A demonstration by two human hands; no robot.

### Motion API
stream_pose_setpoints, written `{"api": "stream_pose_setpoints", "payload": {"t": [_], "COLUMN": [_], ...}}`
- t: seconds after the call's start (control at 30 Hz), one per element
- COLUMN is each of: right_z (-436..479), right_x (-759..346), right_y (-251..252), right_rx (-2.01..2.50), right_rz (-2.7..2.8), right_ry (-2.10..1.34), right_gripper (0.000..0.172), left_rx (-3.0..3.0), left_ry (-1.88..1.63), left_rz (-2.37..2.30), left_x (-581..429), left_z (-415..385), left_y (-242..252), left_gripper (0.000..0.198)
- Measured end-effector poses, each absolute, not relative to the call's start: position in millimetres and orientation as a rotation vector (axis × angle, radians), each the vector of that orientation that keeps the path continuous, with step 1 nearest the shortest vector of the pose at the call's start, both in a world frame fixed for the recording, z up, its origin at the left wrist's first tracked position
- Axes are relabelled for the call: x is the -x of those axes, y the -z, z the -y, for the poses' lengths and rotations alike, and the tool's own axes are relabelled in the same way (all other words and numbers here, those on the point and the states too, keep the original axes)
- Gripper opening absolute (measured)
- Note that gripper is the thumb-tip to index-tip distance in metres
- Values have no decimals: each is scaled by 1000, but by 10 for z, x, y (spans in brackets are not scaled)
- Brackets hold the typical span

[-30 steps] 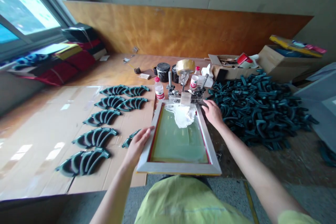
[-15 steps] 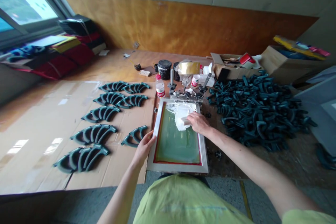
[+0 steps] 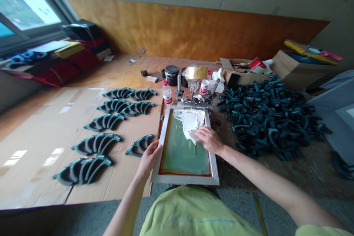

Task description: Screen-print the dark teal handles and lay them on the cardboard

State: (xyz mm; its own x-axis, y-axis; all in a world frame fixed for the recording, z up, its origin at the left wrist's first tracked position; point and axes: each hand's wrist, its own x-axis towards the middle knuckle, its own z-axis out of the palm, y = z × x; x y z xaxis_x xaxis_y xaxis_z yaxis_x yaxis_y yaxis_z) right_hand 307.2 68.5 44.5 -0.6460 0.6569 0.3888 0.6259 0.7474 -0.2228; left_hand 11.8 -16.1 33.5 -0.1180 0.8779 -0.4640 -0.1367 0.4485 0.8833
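Observation:
A screen-printing frame [image 3: 188,180] with pale metal rails and a green mesh [image 3: 182,162] lies in front of me, its far end at a hinge clamp [image 3: 195,104]. My left hand [image 3: 150,156] grips the frame's left rail, thumb on top. In my right hand [image 3: 210,141] is a pale squeegee [image 3: 194,137], pressed on the mesh right of the middle. White ink [image 3: 190,121] is smeared over the far part of the mesh, just beyond the squeegee. Dark green curved parts [image 3: 85,169] stand in rows on cardboard to the left; one [image 3: 138,146] sits close by my left hand.
A big heap of dark green parts [image 3: 273,125] covers the right side. Behind the clamp are a red-capped bottle [image 3: 167,94], black tubs [image 3: 172,75] and a roll of tape [image 3: 196,73]. An open carton [image 3: 243,75] stands at the back right.
My right hand has drawn the squeegee a little toward me over the mesh. The white ink reaches slightly nearer. My left hand keeps its grip on the rail.

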Motion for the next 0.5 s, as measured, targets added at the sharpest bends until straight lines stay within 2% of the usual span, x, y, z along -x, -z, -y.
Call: {"api": "stream_pose_setpoints", "payload": {"t": [0.1,0.13,0.27,0.33,0.4,0.5], "right_z": [-882,-1007,-1523,-1694,-1782,-1721], "right_x": [-3074,-3041,-2911,-2979,-3166,-3507], "right_y": [-649,-735,-1042,-1136,-1152,-964], "right_rx": [1082,1162,1434,1486,1534,1694], "right_rz": [2499,2470,2321,2217,2049,1791], "right_ry": [-179,-191,-199,-145,-91,-140], "right_gripper": [21,25,61,66,59,39], "left_rx": [-703,-705,-754,-803,-865,-912], "left_ry": [-976,-964,-964,-1004,-1084,-1339], "left_rz": [-1441,-1451,-1454,-1450,-1435,-1314], "left_x": [-116,-105,-20,5,-19,-146], "left_z": [158,155,106,28,-106,-404], "left_y": [-426,-477,-786,-981,-1182,-1471], "left_gripper": [73,76,83,74,65,57]}}
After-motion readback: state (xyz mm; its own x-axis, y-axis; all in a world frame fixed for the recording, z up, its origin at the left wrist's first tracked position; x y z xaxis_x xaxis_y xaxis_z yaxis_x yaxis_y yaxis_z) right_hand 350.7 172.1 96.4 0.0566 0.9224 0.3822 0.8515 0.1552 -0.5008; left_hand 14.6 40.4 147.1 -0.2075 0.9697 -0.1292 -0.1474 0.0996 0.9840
